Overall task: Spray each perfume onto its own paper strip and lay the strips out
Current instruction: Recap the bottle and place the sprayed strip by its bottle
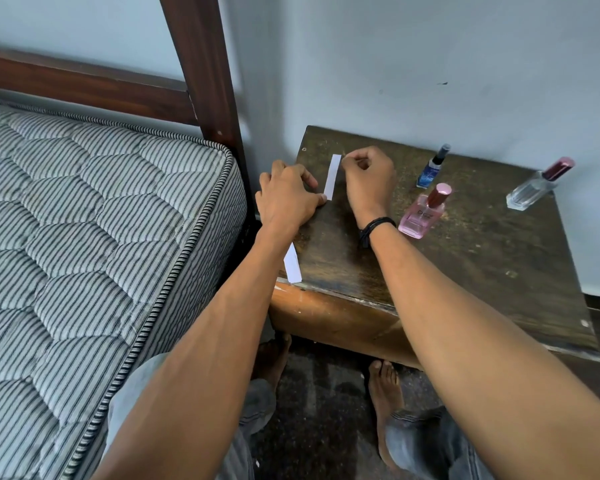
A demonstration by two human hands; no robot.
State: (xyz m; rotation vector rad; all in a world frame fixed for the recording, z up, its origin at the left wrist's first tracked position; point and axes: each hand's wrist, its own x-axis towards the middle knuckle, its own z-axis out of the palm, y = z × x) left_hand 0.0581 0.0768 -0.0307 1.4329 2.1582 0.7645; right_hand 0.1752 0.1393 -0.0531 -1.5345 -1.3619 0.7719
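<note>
A white paper strip (332, 176) lies on the dark wooden side table (465, 258). My left hand (286, 199) presses its near end with the thumb. My right hand (368, 174) pinches its far end with curled fingers. A second white strip (291, 263) lies by the table's near left corner, partly hidden under my left forearm. Three perfume bottles stand to the right: a small blue one (430, 169), a pink one (423, 214) with a pink cap, and a clear one (534, 188) with a dark pink cap.
A striped mattress (84, 220) on a dark wooden bed frame (201, 81) sits close to the table's left side. A pale wall runs behind the table. My bare feet rest on the dark floor below the table's front edge.
</note>
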